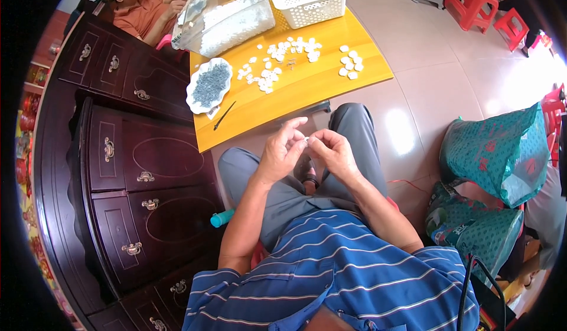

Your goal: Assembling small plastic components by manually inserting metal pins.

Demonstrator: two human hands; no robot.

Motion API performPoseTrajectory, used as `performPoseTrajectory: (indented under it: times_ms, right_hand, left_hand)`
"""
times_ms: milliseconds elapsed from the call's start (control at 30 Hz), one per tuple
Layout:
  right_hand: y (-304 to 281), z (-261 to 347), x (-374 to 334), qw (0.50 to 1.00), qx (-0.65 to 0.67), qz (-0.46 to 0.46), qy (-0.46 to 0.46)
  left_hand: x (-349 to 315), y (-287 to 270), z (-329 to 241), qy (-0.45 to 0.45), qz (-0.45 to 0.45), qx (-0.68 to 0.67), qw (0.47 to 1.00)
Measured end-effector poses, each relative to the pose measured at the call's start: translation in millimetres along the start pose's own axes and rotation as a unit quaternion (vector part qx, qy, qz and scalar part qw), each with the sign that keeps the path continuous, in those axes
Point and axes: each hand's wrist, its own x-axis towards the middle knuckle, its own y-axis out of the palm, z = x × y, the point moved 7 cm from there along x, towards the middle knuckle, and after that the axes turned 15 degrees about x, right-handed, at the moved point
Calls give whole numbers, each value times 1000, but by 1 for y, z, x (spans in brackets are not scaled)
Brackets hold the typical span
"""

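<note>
Above my lap, my left hand (pixel 280 152) and my right hand (pixel 336 155) meet, thumbs and forefingers pinched together on a small white piece (pixel 306 139). Fingertips cover most of it, so its shape cannot be made out. On the yellow wooden table (pixel 254 111) in front lie loose white pieces (pixel 267 78) in a scattered group. A smaller group of white pieces (pixel 350 64) sits by the right edge. Between them rest a few tiny brownish bits (pixel 290 64). At the left, a white scalloped dish (pixel 191 98) holds a heap of small grey parts (pixel 210 85).
A thin black stick (pixel 224 116) lies near the table's front edge. Behind stand a clear bag of white pieces (pixel 236 27) and a white perforated basket (pixel 313 9). Dark drawers (pixel 159 160) flank my left; green bags (pixel 496 148) stand right. Another person (pixel 142 12) sits far left.
</note>
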Motion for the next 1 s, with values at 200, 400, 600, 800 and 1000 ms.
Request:
performPoseTrajectory:
  times_ms: [200, 400, 600, 800, 1000]
  right_hand:
    - [0, -5, -1, 991, 117, -58, 12]
    - [2, -9, -5, 958, 275, -74, 45]
    - [4, -16, -8, 939, 317, -86, 102]
    - [6, -11, -7, 930, 343, -62, 121]
    - [1, -11, -5, 940, 309, -55, 131]
  left_hand:
    - [-5, 4, -16, 10, -84, 114, 990]
    - [-5, 14, -44, 112, -198, 321, 920]
    - [-3, 19, -36, 109, -181, 317, 925]
    - [0, 16, -33, 101, -157, 264, 946]
    - [3, 13, -21, 89, -82, 181, 976]
